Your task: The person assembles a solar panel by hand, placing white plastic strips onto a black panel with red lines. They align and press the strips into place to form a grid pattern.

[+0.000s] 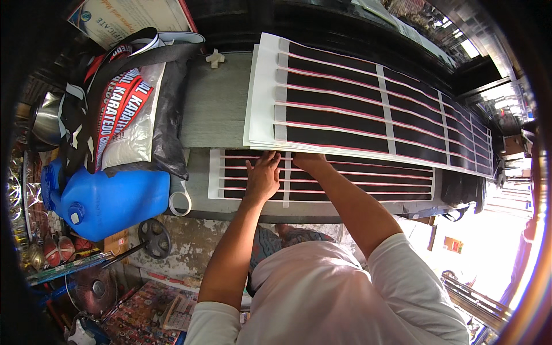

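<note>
A long sheet with black panels, red-and-white stripes and grey bands lies on the grey table in front of me. My left hand rests on its left part, fingers extended and thumb apart, holding nothing that I can see. To its right, my right hand reaches to the near edge of a stack of similar striped sheets. That edge overlaps the nearer sheet. The right fingers are hidden there, so their grip cannot be seen.
A blue plastic jug and a filled bag with red-and-white straps stand at the table's left. A white tape roll hangs over the near edge. A small cross-shaped piece lies farther back. A fan stands lower left.
</note>
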